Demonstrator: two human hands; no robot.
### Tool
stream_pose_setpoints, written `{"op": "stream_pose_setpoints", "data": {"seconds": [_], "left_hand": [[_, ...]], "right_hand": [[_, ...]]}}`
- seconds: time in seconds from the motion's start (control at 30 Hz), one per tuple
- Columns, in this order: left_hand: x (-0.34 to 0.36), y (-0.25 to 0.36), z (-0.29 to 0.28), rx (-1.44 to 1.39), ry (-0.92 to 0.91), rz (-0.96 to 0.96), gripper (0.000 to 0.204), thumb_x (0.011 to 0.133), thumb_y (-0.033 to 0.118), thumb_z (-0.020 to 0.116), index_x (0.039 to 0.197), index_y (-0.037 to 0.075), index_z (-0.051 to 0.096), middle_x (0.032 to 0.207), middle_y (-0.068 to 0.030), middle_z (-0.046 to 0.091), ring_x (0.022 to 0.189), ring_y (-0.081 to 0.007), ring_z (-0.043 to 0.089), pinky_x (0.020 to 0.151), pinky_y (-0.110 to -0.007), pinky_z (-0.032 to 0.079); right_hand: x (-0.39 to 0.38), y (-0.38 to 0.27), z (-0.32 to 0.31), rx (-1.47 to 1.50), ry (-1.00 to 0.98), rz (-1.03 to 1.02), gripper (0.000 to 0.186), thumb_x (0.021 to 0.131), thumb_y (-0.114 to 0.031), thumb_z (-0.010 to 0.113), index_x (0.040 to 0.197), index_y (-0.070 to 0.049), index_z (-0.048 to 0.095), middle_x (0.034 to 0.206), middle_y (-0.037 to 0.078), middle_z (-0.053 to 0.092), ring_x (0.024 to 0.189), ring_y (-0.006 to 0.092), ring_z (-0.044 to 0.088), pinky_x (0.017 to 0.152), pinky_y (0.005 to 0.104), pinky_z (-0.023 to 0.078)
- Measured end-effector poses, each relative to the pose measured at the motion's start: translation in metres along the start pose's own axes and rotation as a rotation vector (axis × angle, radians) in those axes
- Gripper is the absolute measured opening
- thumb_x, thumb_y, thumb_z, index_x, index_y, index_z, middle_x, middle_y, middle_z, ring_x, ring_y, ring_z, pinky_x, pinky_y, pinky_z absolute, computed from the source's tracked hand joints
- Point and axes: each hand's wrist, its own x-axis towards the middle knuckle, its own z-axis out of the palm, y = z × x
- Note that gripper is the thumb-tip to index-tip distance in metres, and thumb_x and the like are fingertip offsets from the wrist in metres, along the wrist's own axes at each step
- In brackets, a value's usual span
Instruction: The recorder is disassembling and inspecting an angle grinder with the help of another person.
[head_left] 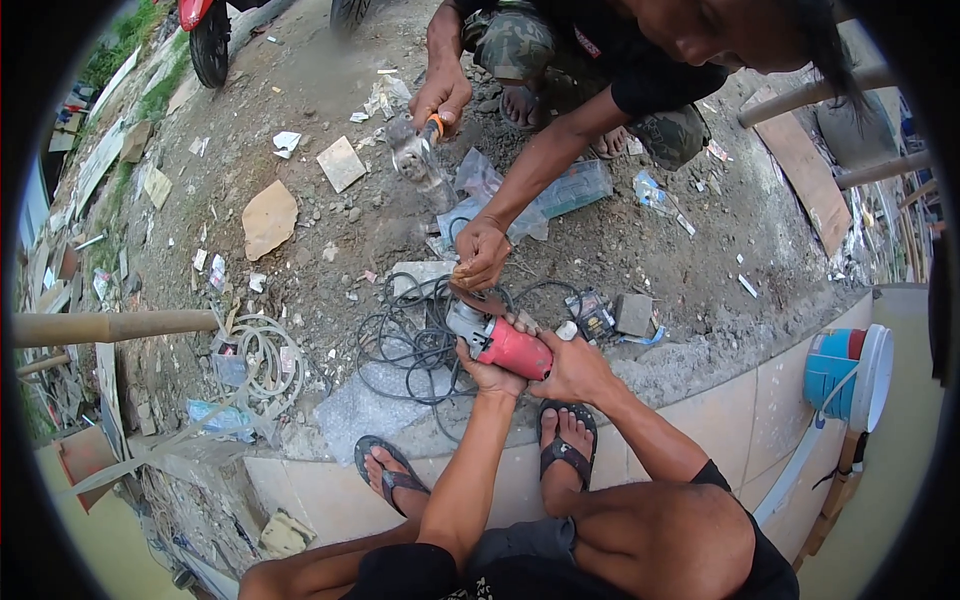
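Nearest: wearer's bare R knee (690, 545), then both feet in dark sandals (568, 455), L one more to the left, by the edge of a tiled ledge (715, 415); blue-and-white bucket (832, 372) sits near right. Just beyond the feet, approx. centre, is the red angle grinder (513, 350), held off the ground w/ its metal head pointing far left. L hand (490, 375) curled round its near left side, fingers partly hidden; R hand (578, 368) wrapped over the rear right end, smth whitish at its thumb, can't tell what. Bubble wrap (350, 410) lies to the left, black cord (432, 345) looped partly over it. Further left: coil of pale hose (297, 365) nr the end of a bamboo pole (120, 328). To the right of the grinder, a dark printed pack (592, 315) next to a grey block (633, 315). At the grinder's far side is a brown disc (482, 302), co-worker's one hand (483, 252) w/ fingers bunched at its edge, exact grip unclear. Pale slab (420, 279) just left of that. Farther: brown flat piece (270, 220) left, pale tile (341, 164) beyond; co-worker's other hand (441, 97) clenched on an orange-handled hammer (415, 160), head blurred. V. far left, motorbike wheel (209, 45).
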Motion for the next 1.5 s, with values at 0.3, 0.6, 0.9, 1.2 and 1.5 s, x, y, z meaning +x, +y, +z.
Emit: {"op": "stream_pose_setpoints", "data": {"seconds": [0.3,0.6,0.9,1.2,1.5], "left_hand": [[0.0,0.003,-0.003,0.01,0.018,-0.02,0.083,0.066,0.078,0.061,0.101,0.003,0.053,0.092,-0.0101,0.055,0.089,-0.0267,0.053,0.09,-0.04,0.045],[0.003,0.005,-0.002,-0.005,0.015,0.001,0.083,0.067,0.078,0.059,0.1,0.002,0.052,0.09,-0.01,0.054,0.087,-0.027,0.052,0.087,-0.04,0.045],[-0.002,0.001,-0.023,-0.051,0.074,-0.037,0.081,0.068,0.076,0.059,0.101,0.002,0.053,0.09,-0.0111,0.056,0.086,-0.0278,0.054,0.084,-0.04,0.046],[0.018,0.011,-0.022,-0.051,0.018,-0.034,0.081,0.07,0.076,0.058,0.099,0.002,0.052,0.091,-0.0111,0.054,0.087,-0.0276,0.052,0.086,-0.04,0.045],[0.024,0.019,0.014,0.033,-0.089,-0.023,0.083,0.066,0.078,0.059,0.099,0.002,0.051,0.09,-0.0103,0.054,0.087,-0.0265,0.051,0.087,-0.039,0.044]], "right_hand": [[-0.001,-0.007,-0.001,0.028,-0.001,0.021,0.075,0.058,-0.038,0.077,0.122,-0.003,0.058,0.086,0.028,0.069,0.082,0.045,0.067,0.078,0.0506,0.055],[0.002,-0.01,-0.002,-0.008,-0.014,0.033,0.071,0.059,-0.037,0.075,0.119,-0.002,0.058,0.087,0.028,0.068,0.084,0.0445,0.068,0.079,0.0504,0.055],[-0.011,-0.011,0.007,0.009,-0.05,0.075,0.074,0.06,-0.036,0.074,0.122,-0.001,0.057,0.089,0.03,0.068,0.085,0.0451,0.067,0.08,0.0505,0.055],[0.003,-0.012,0.007,-0.015,-0.052,0.025,0.077,0.059,-0.037,0.076,0.124,-0.001,0.056,0.087,0.029,0.068,0.084,0.0458,0.067,0.08,0.0509,0.054],[0.008,-0.021,-0.014,-0.012,0.041,-0.008,0.075,0.061,-0.038,0.078,0.122,-0.001,0.054,0.087,0.027,0.069,0.083,0.0452,0.067,0.078,0.0512,0.055]]}}
